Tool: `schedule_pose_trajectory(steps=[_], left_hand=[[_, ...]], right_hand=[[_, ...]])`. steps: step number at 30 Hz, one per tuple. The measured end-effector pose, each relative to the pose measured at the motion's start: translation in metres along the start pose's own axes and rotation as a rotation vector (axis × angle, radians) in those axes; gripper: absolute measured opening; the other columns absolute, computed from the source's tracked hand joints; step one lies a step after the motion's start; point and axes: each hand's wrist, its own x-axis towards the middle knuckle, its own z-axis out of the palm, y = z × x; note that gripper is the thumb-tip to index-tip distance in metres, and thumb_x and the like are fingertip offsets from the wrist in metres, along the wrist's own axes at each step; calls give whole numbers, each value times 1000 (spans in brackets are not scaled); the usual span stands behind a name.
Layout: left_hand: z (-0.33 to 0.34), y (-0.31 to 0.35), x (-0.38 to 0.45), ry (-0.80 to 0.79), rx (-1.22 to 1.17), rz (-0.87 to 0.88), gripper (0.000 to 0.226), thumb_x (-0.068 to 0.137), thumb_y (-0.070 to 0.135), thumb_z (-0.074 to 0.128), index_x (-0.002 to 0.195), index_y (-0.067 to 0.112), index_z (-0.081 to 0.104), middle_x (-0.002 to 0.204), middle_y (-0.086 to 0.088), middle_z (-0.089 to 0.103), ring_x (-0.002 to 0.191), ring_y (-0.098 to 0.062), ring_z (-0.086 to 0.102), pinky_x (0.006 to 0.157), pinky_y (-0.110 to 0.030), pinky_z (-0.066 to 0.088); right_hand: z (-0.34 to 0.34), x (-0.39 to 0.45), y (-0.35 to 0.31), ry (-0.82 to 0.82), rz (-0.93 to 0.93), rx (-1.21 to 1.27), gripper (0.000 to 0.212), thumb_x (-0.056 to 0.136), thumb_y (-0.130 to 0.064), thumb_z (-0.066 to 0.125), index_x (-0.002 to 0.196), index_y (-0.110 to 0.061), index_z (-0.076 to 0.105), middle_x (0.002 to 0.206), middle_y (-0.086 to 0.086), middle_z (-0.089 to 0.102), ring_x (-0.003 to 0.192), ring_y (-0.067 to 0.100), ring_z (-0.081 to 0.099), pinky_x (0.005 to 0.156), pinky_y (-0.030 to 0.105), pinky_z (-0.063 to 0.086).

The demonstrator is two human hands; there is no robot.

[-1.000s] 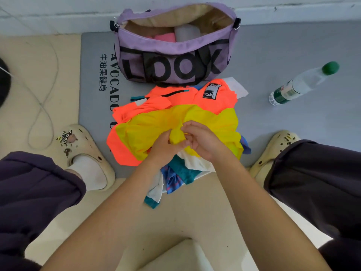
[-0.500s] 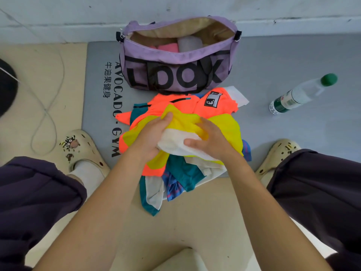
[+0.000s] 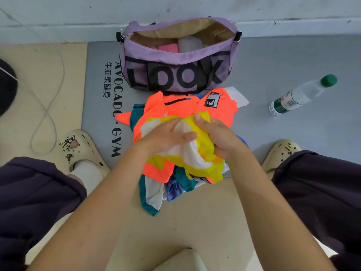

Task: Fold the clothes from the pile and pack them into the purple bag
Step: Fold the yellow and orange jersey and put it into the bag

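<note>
A purple bag (image 3: 179, 75) printed LOOK stands open against the wall, with pink and pale folded clothes inside. In front of it lies the pile of clothes (image 3: 175, 184), teal, white and blue pieces at the bottom. On top is an orange and yellow garment (image 3: 175, 106) with a white lining. My left hand (image 3: 166, 137) lies across its bunched middle, fingers over the white cloth. My right hand (image 3: 216, 137) grips the yellow cloth from the right, thumb on top. The two hands touch.
A grey gym mat (image 3: 293, 133) lies under the bag and pile. A clear water bottle (image 3: 300, 94) with a green cap lies on it at the right. My two cream clogs (image 3: 82, 151) flank the pile. A thin cable (image 3: 46, 106) loops on the floor at left.
Both hands have moved away from me, gathering the yellow part of the garment into a bunch. More white lining shows, and the garment's near edge has drawn in.
</note>
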Motion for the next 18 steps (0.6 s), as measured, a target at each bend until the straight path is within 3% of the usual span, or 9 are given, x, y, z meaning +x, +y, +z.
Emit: schedule_pose_trajectory(steps=[2, 5, 7, 10, 12, 14, 18], left_hand=[[13, 0, 2, -62, 6, -2, 36, 72, 52, 76, 102, 41, 60, 88, 31, 69, 89, 9, 63, 68, -6, 45], [10, -2, 5, 66, 85, -36, 25, 81, 53, 72, 87, 29, 68, 70, 25, 69, 67, 9, 62, 53, -6, 41], [2, -2, 6, 186, 22, -62, 27, 84, 51, 70, 79, 24, 69, 61, 22, 67, 57, 9, 60, 50, -8, 42], [-4, 3, 6, 315, -228, -82, 30, 85, 51, 69, 88, 21, 71, 81, 8, 75, 80, -11, 71, 70, -25, 55], [-4, 4, 6, 382, -336, -92, 31, 86, 50, 68, 96, 21, 71, 95, -1, 76, 92, -20, 71, 81, -36, 56], [-2, 4, 6, 401, -410, -99, 29, 89, 46, 66, 99, 19, 70, 98, -4, 76, 94, -22, 71, 83, -38, 56], [0, -3, 6, 391, -387, -29, 17, 95, 28, 63, 109, 20, 67, 105, -4, 74, 97, -21, 69, 84, -34, 54]], right_hand=[[-2, 2, -3, 69, 15, 85, 36, 92, -40, 60, 102, -6, 69, 94, 16, 73, 82, 28, 72, 71, 38, 60], [-11, 1, 5, 119, 71, 153, 50, 93, -41, 58, 124, -2, 60, 118, 21, 67, 108, 35, 65, 94, 49, 53], [-14, 1, 15, 88, 39, 85, 47, 87, -40, 62, 123, -9, 61, 121, 17, 67, 112, 33, 63, 101, 50, 48], [-10, -1, 19, -134, 4, -68, 56, 79, -39, 72, 128, -17, 58, 127, 10, 64, 119, 30, 60, 104, 50, 45], [-4, -1, 14, -263, 6, -140, 64, 80, -26, 77, 137, -17, 49, 131, 7, 63, 121, 27, 59, 101, 44, 48], [2, 1, 5, -226, -14, -297, 62, 79, -18, 79, 134, -19, 51, 124, 3, 67, 114, 21, 64, 96, 39, 51], [-8, 4, -1, -98, 10, -528, 58, 79, -23, 80, 130, -22, 53, 119, -1, 68, 108, 19, 65, 97, 39, 51]])
